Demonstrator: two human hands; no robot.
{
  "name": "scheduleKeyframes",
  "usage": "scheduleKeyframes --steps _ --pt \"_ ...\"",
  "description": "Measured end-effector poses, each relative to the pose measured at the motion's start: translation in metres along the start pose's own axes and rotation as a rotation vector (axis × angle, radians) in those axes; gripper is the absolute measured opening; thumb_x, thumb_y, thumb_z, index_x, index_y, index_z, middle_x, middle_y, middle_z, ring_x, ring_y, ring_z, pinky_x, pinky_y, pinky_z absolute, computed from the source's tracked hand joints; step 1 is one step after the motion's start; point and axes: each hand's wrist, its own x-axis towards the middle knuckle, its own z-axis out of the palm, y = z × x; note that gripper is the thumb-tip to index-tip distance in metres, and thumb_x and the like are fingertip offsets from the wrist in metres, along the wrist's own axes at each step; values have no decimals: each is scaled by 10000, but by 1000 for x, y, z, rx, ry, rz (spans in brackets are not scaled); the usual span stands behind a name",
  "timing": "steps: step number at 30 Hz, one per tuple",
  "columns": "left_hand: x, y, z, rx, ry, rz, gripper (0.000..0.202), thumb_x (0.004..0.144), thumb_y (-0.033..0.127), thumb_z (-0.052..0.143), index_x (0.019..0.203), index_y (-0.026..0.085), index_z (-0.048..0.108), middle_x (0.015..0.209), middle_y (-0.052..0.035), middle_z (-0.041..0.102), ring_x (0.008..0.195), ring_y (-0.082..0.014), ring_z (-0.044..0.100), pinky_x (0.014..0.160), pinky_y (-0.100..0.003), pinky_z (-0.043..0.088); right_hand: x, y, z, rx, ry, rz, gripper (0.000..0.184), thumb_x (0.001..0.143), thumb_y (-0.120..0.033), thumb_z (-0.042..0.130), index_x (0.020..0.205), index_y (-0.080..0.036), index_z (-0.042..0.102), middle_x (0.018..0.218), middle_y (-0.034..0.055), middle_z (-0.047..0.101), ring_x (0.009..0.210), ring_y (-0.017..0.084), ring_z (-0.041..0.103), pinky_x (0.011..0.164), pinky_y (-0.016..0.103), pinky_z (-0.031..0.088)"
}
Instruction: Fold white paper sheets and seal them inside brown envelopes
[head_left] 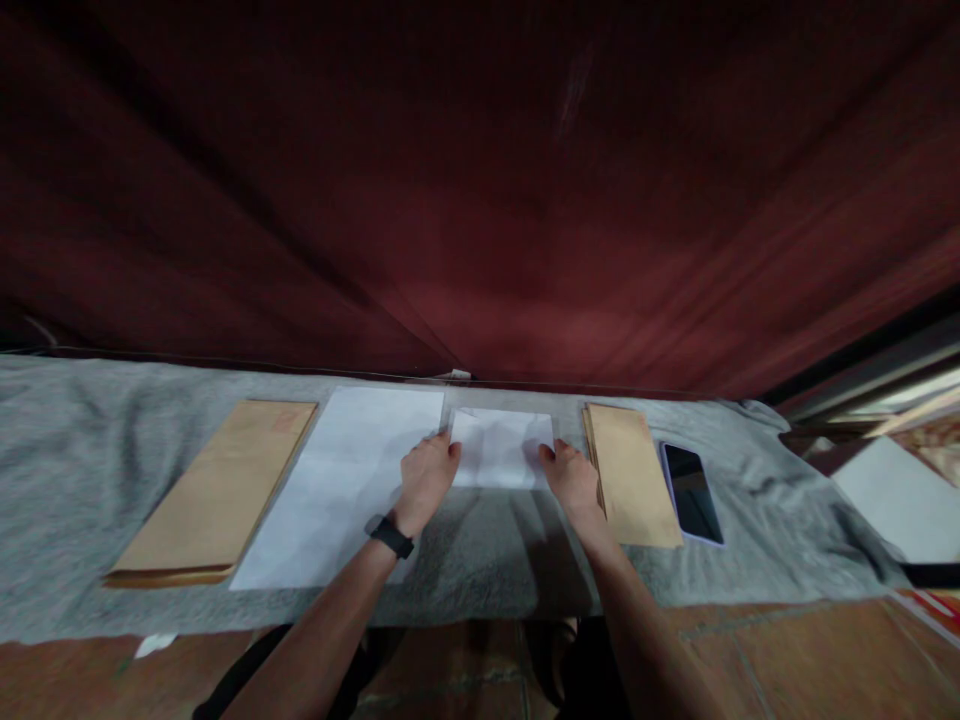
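A small folded white paper [501, 448] lies in the middle of the grey cloth [75, 480]. My left hand [425, 480], with a black watch on its wrist, pinches the paper's left edge. My right hand [571, 476] grips the paper's right edge, fingers curled on it. A larger white sheet [337, 490] lies just left of the folded paper, partly under my left hand. A stack of brown envelopes [217, 495] sits further left. Another stack of brown envelopes [630, 470] sits right of my right hand.
A dark phone [691, 492] lies face up right of the right envelope stack. A dark red curtain [480, 200] hangs behind the cloth. Brown tiled floor [787, 660] shows in front. White paper [900, 500] lies off to the far right.
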Motion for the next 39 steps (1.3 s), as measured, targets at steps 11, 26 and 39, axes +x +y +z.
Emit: scheduleKeyframes --steps 11,26,39 --pt "0 -1 7 16 63 44 365 999 330 387 1168 151 658 957 -163 731 940 -278 716 793 -354 515 -1 -3 5 -60 73 -7 425 1033 -457 409 1118 -137 676 920 172 758 875 250 753 773 329 546" --pt "-1 5 7 45 62 37 373 1012 319 367 1174 129 645 942 -165 736 931 -276 721 784 -348 522 -1 -5 9 -92 143 -34 409 1040 -416 385 1211 -110 596 955 176 744 886 253 743 738 305 528" --pt "2 6 12 48 94 37 385 1019 306 346 1175 113 641 911 -178 732 912 -302 727 775 -377 533 2 -4 9 -46 172 -48 350 1041 -389 381 1186 -117 546 1023 166 723 905 261 724 739 315 503"
